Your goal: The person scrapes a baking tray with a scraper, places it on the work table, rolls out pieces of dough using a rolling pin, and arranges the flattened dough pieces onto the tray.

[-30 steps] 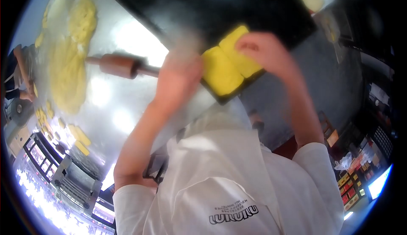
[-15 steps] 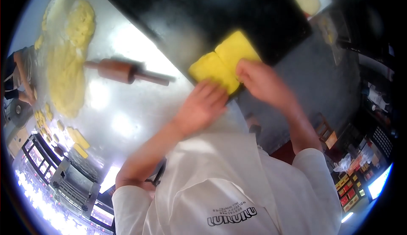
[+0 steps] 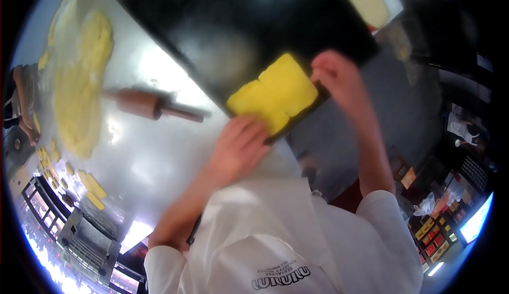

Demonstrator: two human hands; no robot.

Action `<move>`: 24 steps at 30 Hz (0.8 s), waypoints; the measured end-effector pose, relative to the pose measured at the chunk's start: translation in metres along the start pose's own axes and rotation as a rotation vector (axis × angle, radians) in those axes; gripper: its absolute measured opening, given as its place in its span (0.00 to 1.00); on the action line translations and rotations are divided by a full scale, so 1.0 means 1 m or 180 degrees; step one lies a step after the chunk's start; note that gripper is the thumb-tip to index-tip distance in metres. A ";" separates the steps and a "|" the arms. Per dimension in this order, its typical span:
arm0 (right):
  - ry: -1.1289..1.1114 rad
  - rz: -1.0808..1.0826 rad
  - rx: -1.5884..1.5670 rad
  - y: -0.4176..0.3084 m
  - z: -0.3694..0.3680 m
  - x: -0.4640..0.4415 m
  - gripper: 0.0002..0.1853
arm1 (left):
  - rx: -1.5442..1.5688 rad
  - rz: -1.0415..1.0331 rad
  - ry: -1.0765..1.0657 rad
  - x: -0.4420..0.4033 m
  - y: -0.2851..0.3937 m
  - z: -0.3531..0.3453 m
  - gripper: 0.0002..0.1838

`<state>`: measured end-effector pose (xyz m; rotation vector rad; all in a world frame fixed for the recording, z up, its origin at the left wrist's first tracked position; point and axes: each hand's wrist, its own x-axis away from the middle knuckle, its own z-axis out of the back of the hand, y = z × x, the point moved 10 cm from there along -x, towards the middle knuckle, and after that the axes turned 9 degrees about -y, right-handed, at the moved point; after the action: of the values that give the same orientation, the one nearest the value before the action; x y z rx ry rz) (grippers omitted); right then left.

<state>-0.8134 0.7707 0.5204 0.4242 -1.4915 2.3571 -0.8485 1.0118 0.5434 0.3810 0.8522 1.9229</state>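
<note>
Two joined yellow dough pieces lie flat at the near corner of a black tray, a seam between them. My left hand rests at their lower left edge, its fingers stretched out and lying at the dough's border. Just past the right edge of the dough is my right hand, raised a little, with its fingertips pressed together; whether anything small is between them is hidden. A wooden rolling pin lies on the metal table to the left of the tray.
Large yellow dough spreads over the metal table at left, with small dough pieces below it. Another person's arm shows at the far left. A white-edged container of pale dough is at the upper right.
My left hand has come to the dough's lower left edge. My right hand has moved off the dough to its right. The two dough pieces now look more closely joined.
</note>
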 end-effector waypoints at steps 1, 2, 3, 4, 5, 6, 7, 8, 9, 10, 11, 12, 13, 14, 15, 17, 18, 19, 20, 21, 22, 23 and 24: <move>0.0177 0.0025 -0.0027 -0.003 0.011 -0.002 0.06 | -0.0039 0.0004 0.0045 0.005 0.000 0.005 0.15; 0.0080 0.0084 0.0631 0.001 0.014 -0.006 0.06 | -0.0087 0.0016 0.0096 0.008 0.000 0.009 0.15; -0.0145 0.0048 0.0444 0.001 0.011 -0.008 0.06 | -0.0134 0.0042 0.0147 0.011 -0.001 0.014 0.15; -0.0393 -0.0003 0.0252 0.002 0.005 -0.009 0.06 | -0.0132 0.0044 0.0227 0.014 0.000 0.020 0.15; -0.0658 -0.0062 0.0058 0.003 -0.003 -0.008 0.06 | -0.0138 0.0112 0.0258 0.017 0.000 0.023 0.15; -0.0798 -0.0130 -0.0110 0.005 -0.009 -0.008 0.05 | -0.0153 0.0188 0.0292 0.021 -0.002 0.026 0.15; -0.0942 -0.0186 -0.0279 0.004 -0.017 -0.009 0.05 | -0.0180 0.0268 0.0329 0.026 -0.004 0.030 0.15; -0.1079 -0.0232 -0.0441 0.003 -0.023 -0.011 0.05 | -0.0164 0.0293 0.0388 0.029 -0.007 0.034 0.14; -0.0805 -0.0189 -0.0169 0.003 -0.016 -0.017 0.04 | -0.0167 0.0348 0.0464 0.032 -0.011 0.039 0.14; -0.0525 -0.0163 0.0107 0.008 -0.009 -0.020 0.04 | -0.0146 0.0400 0.0537 0.037 -0.012 0.043 0.14; -0.0235 -0.0150 0.0387 0.014 0.000 -0.020 0.04 | -0.0106 0.0443 0.0604 0.042 -0.012 0.045 0.14; -0.0157 -0.0151 0.0533 0.017 0.005 -0.021 0.04 | -0.0078 0.0476 0.0628 0.045 -0.012 0.047 0.14; -0.0220 -0.0130 0.0865 0.017 0.002 -0.023 0.04 | -0.0049 0.0492 0.0648 0.048 -0.013 0.050 0.13; -0.0281 -0.0125 0.1196 0.016 -0.002 -0.022 0.04 | -0.0008 0.0504 0.0660 0.050 -0.014 0.050 0.13; -0.0349 -0.0134 0.1522 0.017 -0.008 -0.019 0.04 | -0.0016 0.0458 0.0673 0.053 -0.013 0.049 0.13; -0.0298 0.0000 0.1611 0.019 -0.016 -0.015 0.03 | -0.0037 0.0381 0.0718 0.060 -0.013 0.046 0.13; -0.0400 -0.0079 0.1555 0.024 -0.019 -0.015 0.03 | -0.0007 0.0327 0.0702 0.062 -0.012 0.045 0.14; -0.0505 -0.0143 0.1502 0.027 -0.023 -0.018 0.03 | 0.0010 0.0278 0.0697 0.063 -0.012 0.046 0.14; -0.0548 -0.0380 0.1130 0.035 -0.021 -0.019 0.04 | 0.0024 0.0232 0.0689 0.066 -0.013 0.047 0.14; -0.0585 -0.0615 0.0750 0.044 -0.019 -0.019 0.05 | 0.0023 0.0212 0.0726 0.070 -0.014 0.048 0.14; -0.0614 -0.0841 0.0366 0.052 -0.018 -0.019 0.07 | 0.0017 0.0189 0.0763 0.074 -0.015 0.049 0.14; -0.0561 -0.0791 0.0604 0.051 -0.017 -0.020 0.07 | 0.0014 0.0169 0.0788 0.078 -0.017 0.050 0.15; -0.0507 -0.0751 0.0833 0.047 -0.017 -0.018 0.08 | 0.0059 0.0204 0.0820 0.085 -0.019 0.052 0.15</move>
<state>-0.8182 0.7654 0.4672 0.8217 -1.1231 2.3766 -0.8472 1.1116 0.5590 0.1746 1.0360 2.0534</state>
